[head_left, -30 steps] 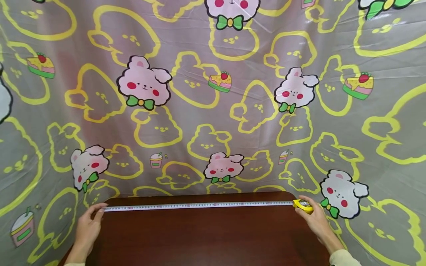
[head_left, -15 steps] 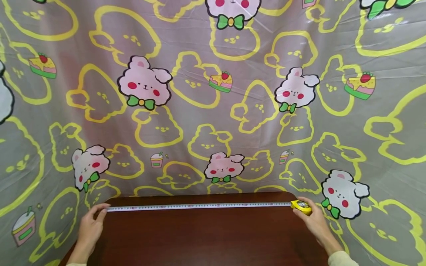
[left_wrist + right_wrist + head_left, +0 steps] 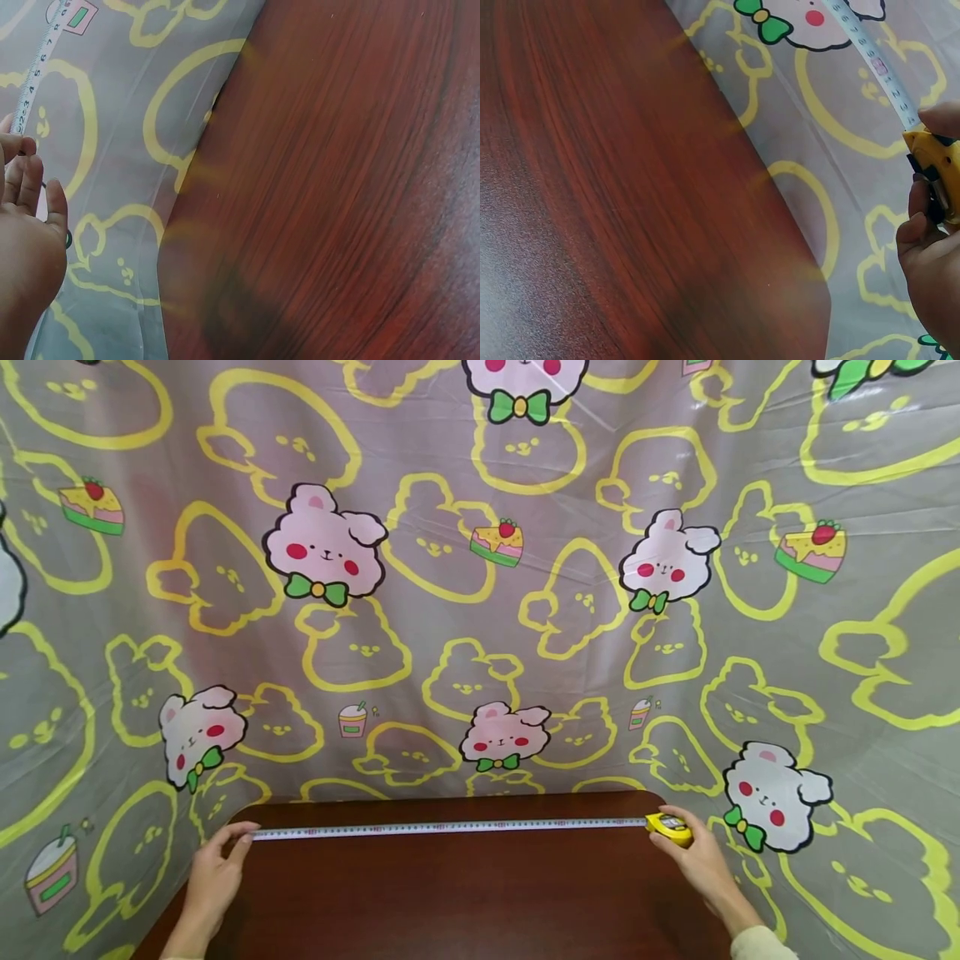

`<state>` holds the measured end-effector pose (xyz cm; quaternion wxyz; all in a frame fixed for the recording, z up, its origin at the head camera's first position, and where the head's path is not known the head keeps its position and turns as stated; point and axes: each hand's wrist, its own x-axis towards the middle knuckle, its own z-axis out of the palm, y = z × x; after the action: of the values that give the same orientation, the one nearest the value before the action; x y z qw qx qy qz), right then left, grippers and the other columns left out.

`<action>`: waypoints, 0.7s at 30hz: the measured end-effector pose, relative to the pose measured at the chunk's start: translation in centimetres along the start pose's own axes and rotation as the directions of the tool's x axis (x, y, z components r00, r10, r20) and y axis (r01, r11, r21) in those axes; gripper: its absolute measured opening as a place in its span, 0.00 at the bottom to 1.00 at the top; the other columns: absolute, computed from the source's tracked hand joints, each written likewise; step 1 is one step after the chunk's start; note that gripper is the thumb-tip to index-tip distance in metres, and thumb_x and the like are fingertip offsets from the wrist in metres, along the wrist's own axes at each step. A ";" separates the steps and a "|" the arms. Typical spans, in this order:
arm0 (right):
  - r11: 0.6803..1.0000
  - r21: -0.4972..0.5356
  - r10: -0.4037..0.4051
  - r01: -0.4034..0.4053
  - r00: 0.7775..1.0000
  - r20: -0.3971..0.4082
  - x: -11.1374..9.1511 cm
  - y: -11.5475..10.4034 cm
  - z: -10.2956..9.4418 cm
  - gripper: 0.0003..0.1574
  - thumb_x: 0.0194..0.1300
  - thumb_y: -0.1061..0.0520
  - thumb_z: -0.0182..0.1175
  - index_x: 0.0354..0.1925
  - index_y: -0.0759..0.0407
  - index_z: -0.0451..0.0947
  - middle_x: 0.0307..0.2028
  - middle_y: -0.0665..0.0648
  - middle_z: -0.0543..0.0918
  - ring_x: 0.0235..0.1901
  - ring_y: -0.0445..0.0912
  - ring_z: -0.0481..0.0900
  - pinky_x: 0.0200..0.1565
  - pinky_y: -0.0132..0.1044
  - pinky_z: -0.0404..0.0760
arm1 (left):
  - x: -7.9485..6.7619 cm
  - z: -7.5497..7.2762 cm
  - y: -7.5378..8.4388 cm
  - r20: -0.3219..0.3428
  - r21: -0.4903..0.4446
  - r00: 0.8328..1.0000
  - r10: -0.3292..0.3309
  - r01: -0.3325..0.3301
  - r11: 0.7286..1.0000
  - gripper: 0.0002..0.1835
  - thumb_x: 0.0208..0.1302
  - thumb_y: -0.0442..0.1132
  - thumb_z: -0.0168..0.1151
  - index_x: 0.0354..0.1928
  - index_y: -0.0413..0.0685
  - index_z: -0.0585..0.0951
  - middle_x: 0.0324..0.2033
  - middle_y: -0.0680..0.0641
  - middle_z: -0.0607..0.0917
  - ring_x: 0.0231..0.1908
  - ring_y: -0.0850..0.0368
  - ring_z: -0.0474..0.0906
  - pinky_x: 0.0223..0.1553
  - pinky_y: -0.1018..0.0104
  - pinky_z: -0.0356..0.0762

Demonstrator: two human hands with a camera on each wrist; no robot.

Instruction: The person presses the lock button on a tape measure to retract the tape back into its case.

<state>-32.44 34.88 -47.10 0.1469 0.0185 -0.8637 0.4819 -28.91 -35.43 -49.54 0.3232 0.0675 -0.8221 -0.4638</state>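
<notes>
A yellow tape measure (image 3: 670,828) is drawn out across the head view, its white blade (image 3: 450,828) straight and nearly level over the far part of the table. My right hand (image 3: 701,860) grips the yellow case at the right, thumb on the near side and fingers over the far side. At the left, my left hand (image 3: 217,877) pinches the blade's free end between thumb and forefinger. In the left wrist view, low numbers on the blade (image 3: 34,79) show just beyond the fingertips. The right wrist view shows the blade (image 3: 881,67) leaving the case's mouth (image 3: 913,139).
A dark red-brown wooden table (image 3: 450,902) with rounded far corners lies below. Behind it and at both sides hangs a grey curtain (image 3: 450,610) printed with rabbits, cakes and yellow outlines, close against the table's far edge.
Both hands have moved slightly inward, the left to the right and the right to the left. The stretch of blade between them is a little shorter. Both holds stay the same.
</notes>
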 end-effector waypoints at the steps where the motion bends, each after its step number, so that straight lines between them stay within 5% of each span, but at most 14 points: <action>1: 1.000 0.001 0.000 0.000 1.000 0.002 0.0 -0.1 0.1 0.41 0.70 0.49 0.70 0.72 0.63 0.66 0.63 0.72 0.68 0.52 0.59 0.71 0.44 0.32 0.74 | 0.0 0.1 0.0 0.001 -0.005 1.000 0.005 -0.005 1.000 0.10 0.78 0.34 0.56 0.52 0.36 0.82 0.44 0.56 0.83 0.43 0.74 0.68 0.42 0.73 0.65; 13: 0.998 -0.022 -0.061 0.061 0.998 -0.016 -0.2 -0.6 1.2 0.37 0.68 0.50 0.72 0.68 0.63 0.71 0.61 0.71 0.72 0.51 0.57 0.73 0.45 0.32 0.74 | -0.2 0.7 0.6 0.053 0.001 0.999 0.001 -0.002 1.000 0.11 0.79 0.35 0.55 0.53 0.36 0.81 0.48 0.44 0.83 0.42 0.74 0.69 0.40 0.73 0.67; 21: 0.999 0.021 -0.038 0.038 0.999 0.015 0.0 -1.2 2.0 0.39 0.67 0.49 0.72 0.68 0.61 0.70 0.62 0.70 0.70 0.51 0.57 0.73 0.45 0.33 0.77 | -0.5 1.4 1.5 0.054 -0.026 0.998 0.022 -0.021 0.999 0.10 0.79 0.34 0.56 0.52 0.36 0.82 0.46 0.46 0.83 0.40 0.70 0.70 0.38 0.75 0.67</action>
<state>-32.72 32.60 -47.08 0.1492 0.0402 -0.8592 0.4877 -29.08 -33.45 -49.07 0.3067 0.0420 -0.8252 -0.4726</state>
